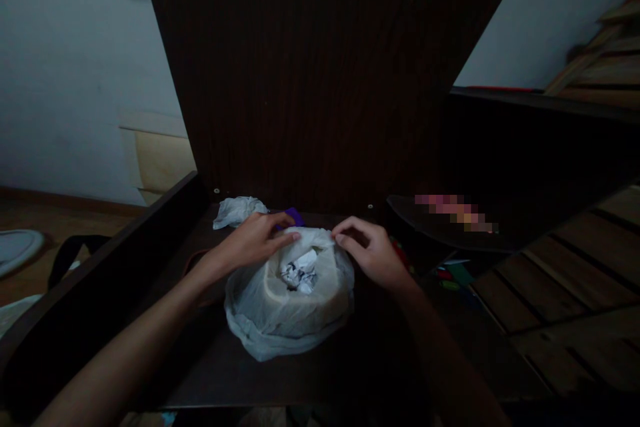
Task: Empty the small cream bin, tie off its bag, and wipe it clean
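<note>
At far left, pale wall and a strip of wooden floor (30, 213) were in view, with a dark raised edge board (100, 267) bounding the tabletop (210, 360). Crumpled white plastic (238, 211) lay at the back of the tabletop, near the left hand (255, 240). That hand's grip was pinched on the rim of a white plastic bag (280, 327), thumb and forefinger pressed together on the film. A small purple object (296, 216) showed just behind the fingers; what it was could not be told. The bag sat mid-tabletop, lining a round pale container, with crumpled paper (300, 273) inside. Right hand (375, 253) rested on the opposite rim, fingers curled and pinching the bag edge. Dark upright wooden panel (320, 80) stood behind. Further right, small coloured items (450, 277) lay low in shadow, too dim to identify, beside wooden slats (565, 280).
</note>
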Demonstrator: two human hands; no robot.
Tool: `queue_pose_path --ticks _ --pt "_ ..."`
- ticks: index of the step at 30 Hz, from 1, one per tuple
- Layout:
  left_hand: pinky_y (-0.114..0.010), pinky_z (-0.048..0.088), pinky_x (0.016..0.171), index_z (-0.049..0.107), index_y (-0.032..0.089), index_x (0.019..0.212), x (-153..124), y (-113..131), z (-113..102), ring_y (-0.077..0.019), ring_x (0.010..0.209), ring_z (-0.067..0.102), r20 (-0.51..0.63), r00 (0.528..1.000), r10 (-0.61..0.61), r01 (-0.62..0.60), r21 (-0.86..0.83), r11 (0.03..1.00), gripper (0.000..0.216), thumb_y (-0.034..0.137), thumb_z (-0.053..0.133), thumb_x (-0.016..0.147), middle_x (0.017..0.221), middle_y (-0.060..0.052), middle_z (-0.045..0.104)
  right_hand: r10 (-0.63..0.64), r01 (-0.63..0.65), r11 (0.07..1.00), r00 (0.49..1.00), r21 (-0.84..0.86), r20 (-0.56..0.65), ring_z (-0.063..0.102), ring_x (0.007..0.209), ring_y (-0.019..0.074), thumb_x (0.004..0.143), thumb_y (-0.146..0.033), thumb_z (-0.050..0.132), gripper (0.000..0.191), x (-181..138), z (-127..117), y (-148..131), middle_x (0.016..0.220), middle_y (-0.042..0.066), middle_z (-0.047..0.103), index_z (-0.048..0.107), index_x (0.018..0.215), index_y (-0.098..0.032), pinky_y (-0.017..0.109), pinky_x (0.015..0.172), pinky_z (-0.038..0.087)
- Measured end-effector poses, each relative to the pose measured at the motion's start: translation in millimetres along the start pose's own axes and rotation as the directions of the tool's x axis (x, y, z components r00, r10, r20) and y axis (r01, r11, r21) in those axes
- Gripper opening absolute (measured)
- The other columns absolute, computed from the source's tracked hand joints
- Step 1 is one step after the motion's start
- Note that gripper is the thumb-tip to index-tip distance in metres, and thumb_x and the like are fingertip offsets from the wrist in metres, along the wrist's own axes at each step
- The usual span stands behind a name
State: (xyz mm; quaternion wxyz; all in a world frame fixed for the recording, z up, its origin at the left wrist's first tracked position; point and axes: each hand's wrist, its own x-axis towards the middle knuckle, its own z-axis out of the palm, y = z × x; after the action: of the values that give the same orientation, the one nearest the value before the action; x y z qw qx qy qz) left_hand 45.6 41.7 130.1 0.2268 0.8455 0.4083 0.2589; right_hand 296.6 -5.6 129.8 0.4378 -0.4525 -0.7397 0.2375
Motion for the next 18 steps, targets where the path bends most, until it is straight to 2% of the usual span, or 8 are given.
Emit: queue_pose_path --ticks 3,5,7,9,12,14,18 --pt "-0.029 0.045 0.069 0.076 0.02 0.099 2.8 -3.7 0.8 -0.0226 0.075 0.069 0.011 1.0 0.001 -0.001 -0.002 1.0 0.027 0.04 0.06 0.091 0.086 -0.005 0.077 -0.108 0.152 0.972 0.967 -0.179 0.231 0.065 0.081 0.0201 0.084 -0.015 0.056 0.016 9.2 4.5 -21.8 0.087 0.004 0.072 0.071 0.087 -0.02 0.034 0.076 0.048" --pt "-0.029 0.044 0.066 0.075 0.019 0.09 1.6 -7.3 1.8 -0.0214 0.071 0.067 -0.053 0.998 -0.033 0.032 -0.02 0.999 0.026 0.038 0.058 0.091 0.081 -0.005 0.075 -0.149 0.222 0.935 0.954 -0.277 0.261 0.065 0.091 0.0225 0.084 -0.012 0.056 0.02 16.2 8.7 -24.3 0.095 0.006 0.073 0.072 0.093 -0.021 0.036 0.084 0.048" --pt "-0.028 0.044 0.064 0.073 0.017 0.084 -3.3 -10.8 3.8 -0.0206 0.069 0.065 -0.148 0.985 -0.089 0.078 -0.082 0.994 0.028 0.04 0.057 0.09 0.076 -0.004 0.072 -0.151 0.22 0.925 0.961 -0.31 0.232 0.064 0.097 0.0238 0.088 -0.013 0.054 0.023 21.9 11.2 -19.1 0.101 0.007 0.073 0.072 0.099 -0.021 0.038 0.089 0.047" --pt "-0.027 0.043 0.061 0.069 0.017 0.082 -11.1 -14.6 7.6 -0.0194 0.067 0.062 -0.22 0.961 -0.168 0.127 -0.191 0.973 0.029 0.041 0.056 0.089 0.073 -0.003 0.069 -0.105 0.158 0.953 0.973 -0.258 0.207 0.065 0.096 0.0233 0.092 -0.018 0.052 0.022 25.1 11.7 -9.2 0.103 0.008 0.073 0.071 0.103 -0.021 0.038 0.088 0.049" --pt "-0.026 0.041 0.057 0.064 0.018 0.078 -22.6 -21.9 16.5 -0.0167 0.061 0.056 -0.253 0.926 -0.28 0.177 -0.363 0.915 0.027 0.042 0.055 0.087 0.068 -0.001 0.062 0.002 0.02 0.993 0.98 -0.113 0.199 0.068 0.091 0.0216 0.095 -0.028 0.053 0.021 26.1 11.6 8.5 0.101 0.007 0.075 0.07 0.104 -0.02 0.035 0.08 0.051" --pt "-0.025 0.039 0.055 0.059 0.019 0.073 -27.9 -26.9 23.3 -0.0154 0.058 0.052 -0.255 0.906 -0.337 0.202 -0.439 0.875 0.027 0.043 0.056 0.084 0.064 0.001 0.057 0.062 -0.059 0.998 0.982 -0.026 0.18 0.068 0.088 0.0209 0.093 -0.032 0.056 0.021 26.2 12.4 20.9 0.098 0.007 0.075 0.07 0.102 -0.02 0.033 0.077 0.052" --pt "-0.025 0.035 0.053 0.053 0.02 0.067 -34.9 -34.1 34.4 -0.0143 0.055 0.046 -0.228 0.882 -0.413 0.249 -0.518 0.818 0.034 0.048 0.056 0.084 0.059 0.003 0.049 0.185 -0.214 0.964 0.967 0.158 0.176 0.066 0.075 0.0189 0.084 -0.038 0.064 0.02 27.9 17.3 45.7 0.084 0.005 0.073 0.07 0.084 -0.018 0.031 0.066 0.051"
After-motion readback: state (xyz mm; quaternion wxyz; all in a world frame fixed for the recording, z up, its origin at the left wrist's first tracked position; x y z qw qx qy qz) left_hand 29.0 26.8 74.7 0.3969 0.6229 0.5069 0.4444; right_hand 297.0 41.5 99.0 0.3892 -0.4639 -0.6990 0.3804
